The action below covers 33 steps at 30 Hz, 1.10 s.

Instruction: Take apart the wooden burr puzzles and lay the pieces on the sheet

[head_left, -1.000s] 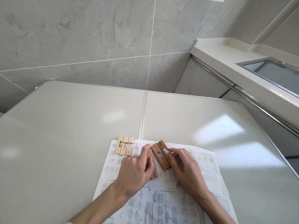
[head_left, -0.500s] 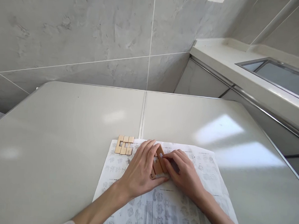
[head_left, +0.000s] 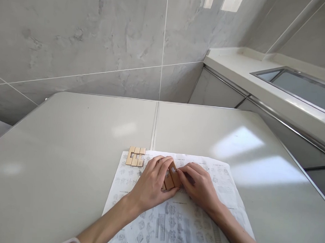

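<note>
My left hand (head_left: 153, 183) is closed around a small group of wooden puzzle pieces (head_left: 172, 179), with its fingers over the far side and its thumb along the near edge. Part of the group is hidden by those fingers. At its right edge my right hand (head_left: 201, 184) pinches with thumb and forefinger, touching the rightmost piece. Beneath both hands lies a printed instruction sheet (head_left: 157, 213) with faint diagrams. Several paler wooden pieces (head_left: 129, 158) rest side by side at the sheet's far left corner, apart from my hands.
The pale, glossy table (head_left: 66, 159) has a seam running away from me down its middle. Behind it stands a grey tiled wall (head_left: 101, 33). To the right is a white counter (head_left: 232, 65) with a metal-framed inset (head_left: 297, 85).
The rightmost wooden piece now lies flatter against the others, where before it stood more on edge. My left thumb has drawn in slightly. The camera view has shifted a little.
</note>
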Available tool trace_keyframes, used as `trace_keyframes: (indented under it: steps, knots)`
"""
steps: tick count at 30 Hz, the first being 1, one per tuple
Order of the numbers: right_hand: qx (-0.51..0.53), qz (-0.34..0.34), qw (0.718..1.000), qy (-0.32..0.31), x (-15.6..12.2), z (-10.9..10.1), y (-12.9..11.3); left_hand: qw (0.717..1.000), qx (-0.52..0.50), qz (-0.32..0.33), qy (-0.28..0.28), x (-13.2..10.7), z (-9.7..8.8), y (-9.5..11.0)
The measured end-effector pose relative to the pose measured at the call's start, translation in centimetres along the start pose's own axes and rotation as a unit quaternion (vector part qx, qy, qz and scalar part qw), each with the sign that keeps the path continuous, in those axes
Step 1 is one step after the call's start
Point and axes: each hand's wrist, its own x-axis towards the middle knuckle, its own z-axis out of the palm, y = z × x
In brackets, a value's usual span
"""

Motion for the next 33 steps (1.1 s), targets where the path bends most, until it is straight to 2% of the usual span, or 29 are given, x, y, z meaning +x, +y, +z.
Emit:
trace_keyframes:
  steps: [4,9,15,21,28,31,33]
  knots:
    - [0.006,0.026,0.999,0.026,0.1,-0.3,0.0,1.0,0.018,0.023,0.003,-1.0,-0.5,0.2]
    - [0.011,0.031,0.999,0.021,0.2,-0.5,-0.2,0.998,0.052,0.027,-0.026,-4.2,-1.8,0.4]
    - [0.013,0.036,0.999,-0.002,0.2,-0.8,-0.5,0.996,0.077,0.014,-0.039,-7.9,-4.7,-1.3]
    - [0.007,0.029,1.0,0.001,0.2,-0.8,-0.5,0.988,0.128,0.071,-0.048,-7.8,-7.1,-2.7]
    - [0.017,0.028,0.999,-0.005,0.3,-0.9,-0.3,0.983,0.154,0.101,-0.027,-7.6,-8.9,-3.5]
    - [0.02,0.033,0.999,-0.016,0.3,-0.9,-0.2,0.982,0.147,0.119,-0.002,-8.1,-9.6,-4.9]
    - [0.022,0.036,0.999,-0.024,0.4,-0.9,-0.2,0.987,0.123,0.097,0.046,-7.9,-10.0,-6.0]
